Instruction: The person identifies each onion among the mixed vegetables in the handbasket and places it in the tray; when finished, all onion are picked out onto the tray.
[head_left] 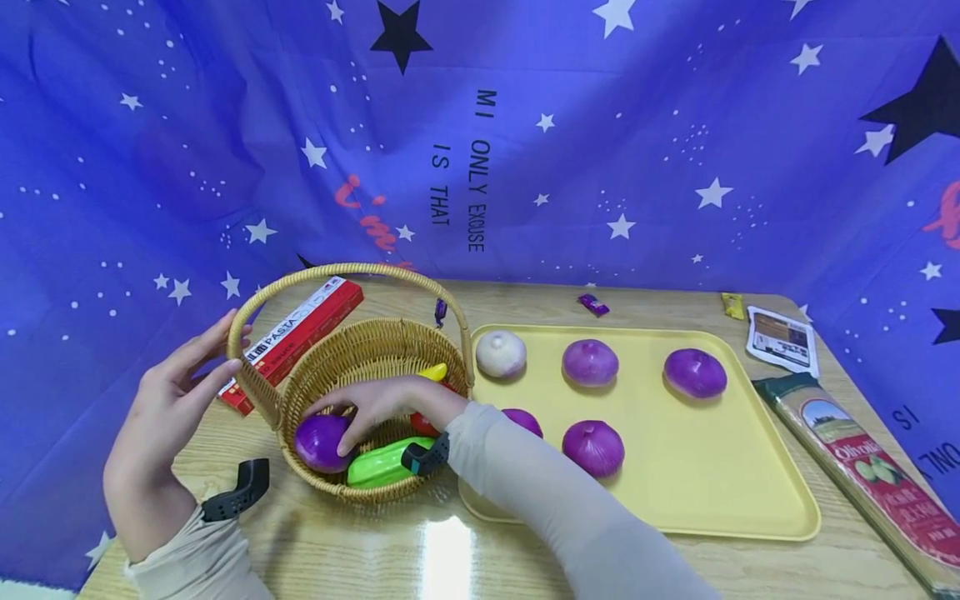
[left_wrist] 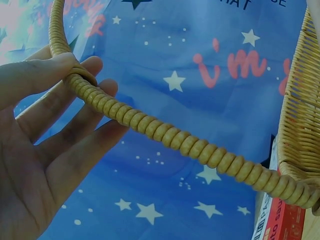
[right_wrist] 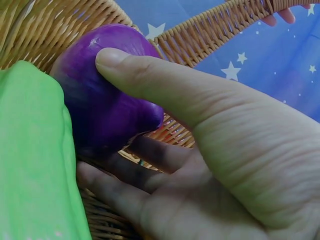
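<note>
My left hand (head_left: 150, 429) pinches the wrapped handle (left_wrist: 170, 136) of a wicker basket (head_left: 375, 333), thumb in front and fingers behind. Inside the basket, my right hand (head_left: 378, 406) grips a purple onion (head_left: 321, 443). In the right wrist view the thumb presses on the onion (right_wrist: 105, 95) while the other fingers reach beneath it. Beside the onion lies a bright green ridged vegetable (head_left: 381, 463). A yellow piece (head_left: 433, 372) and a red piece (head_left: 422, 425) show partly behind the right wrist; their kind is hidden.
A yellow tray (head_left: 720, 492) bears several purple onions (head_left: 592, 447) and a whitish bulb (head_left: 501, 354). The right forearm crosses its left part. A red pasta box (head_left: 307, 337) lies behind the basket. A long pasta packet (head_left: 862, 475), a white sachet (head_left: 782, 340) and small candies (head_left: 593, 304) lie around.
</note>
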